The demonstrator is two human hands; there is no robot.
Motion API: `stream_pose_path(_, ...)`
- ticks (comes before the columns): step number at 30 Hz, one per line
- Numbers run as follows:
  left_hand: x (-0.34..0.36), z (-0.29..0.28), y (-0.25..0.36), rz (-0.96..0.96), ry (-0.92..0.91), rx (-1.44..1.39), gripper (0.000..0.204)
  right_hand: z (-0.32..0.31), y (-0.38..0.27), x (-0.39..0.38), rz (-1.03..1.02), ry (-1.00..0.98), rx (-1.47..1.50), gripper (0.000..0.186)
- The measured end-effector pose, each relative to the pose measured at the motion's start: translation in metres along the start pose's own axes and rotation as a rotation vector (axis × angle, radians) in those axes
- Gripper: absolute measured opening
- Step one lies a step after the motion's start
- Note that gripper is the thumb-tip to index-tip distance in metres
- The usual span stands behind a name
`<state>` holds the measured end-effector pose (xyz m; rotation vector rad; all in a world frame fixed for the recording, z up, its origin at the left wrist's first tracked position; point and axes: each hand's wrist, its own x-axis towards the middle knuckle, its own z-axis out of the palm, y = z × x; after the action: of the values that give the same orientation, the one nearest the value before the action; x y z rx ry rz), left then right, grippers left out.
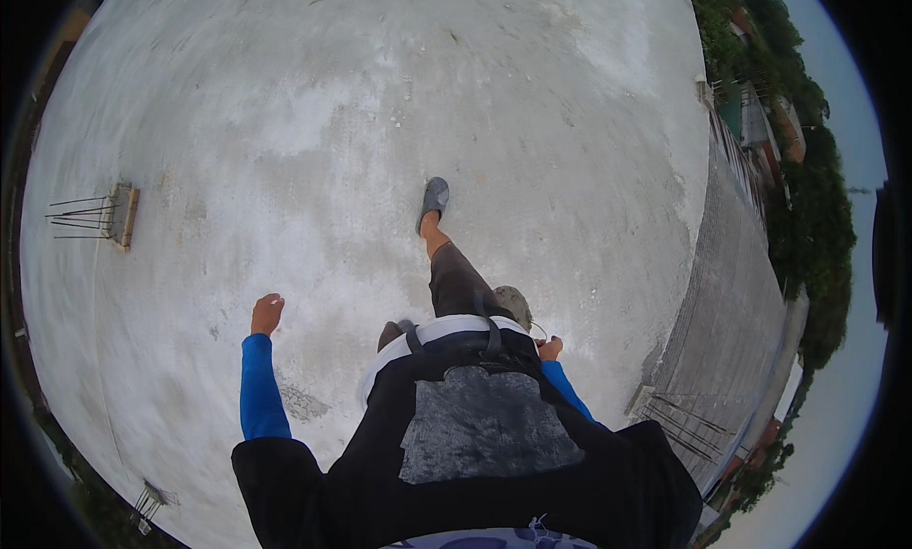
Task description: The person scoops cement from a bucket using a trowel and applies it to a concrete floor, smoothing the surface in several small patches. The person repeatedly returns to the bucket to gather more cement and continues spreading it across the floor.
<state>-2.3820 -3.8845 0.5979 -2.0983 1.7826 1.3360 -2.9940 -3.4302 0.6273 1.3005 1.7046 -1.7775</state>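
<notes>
A: Where's the bucket point(514, 305)?

B: By the person's right side, partly hidden by the body; its contents are hard to make out. The right hand point(551, 348) grips its thin handle point(541, 330).

A: The left hand point(267, 314)?

B: Held out, fingers curled; I can't tell whether it's clenched or holding something.

A: Underfoot?

B: Pale, patchy concrete point(332, 188), rods point(81, 217) jutting at left, trees point(826, 255) beyond the right edge.
</notes>
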Motion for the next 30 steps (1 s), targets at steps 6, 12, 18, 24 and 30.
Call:
stream_pose_path(6,-0.01,-0.012,0.075,-0.447,-0.107,-0.032,0.035,0.241,-0.017,-0.011,0.074,-0.047,-0.149,0.051)
stream_pose_path(12,0.027,-0.032,0.254,-0.123,-0.176,-0.126,0.042,0.452,-0.04,-0.038,-0.071,-0.237,-0.314,0.038)
stream_pose_path(18,0.172,-0.035,0.4,0.109,-0.1,-0.177,0.04,0.657,-0.028,-0.049,-0.317,-0.485,-0.72,0.041)
stream_pose_path(24,0.299,-0.023,0.522,0.107,-0.133,-0.415,0.04,0.826,0.029,-0.076,-0.503,-0.85,-1.058,0.038)
stream_pose_path(30,0.301,-0.015,0.561,-0.109,0.098,-0.705,0.039,0.959,0.133,-0.089,-0.872,-1.089,-1.523,0.042)
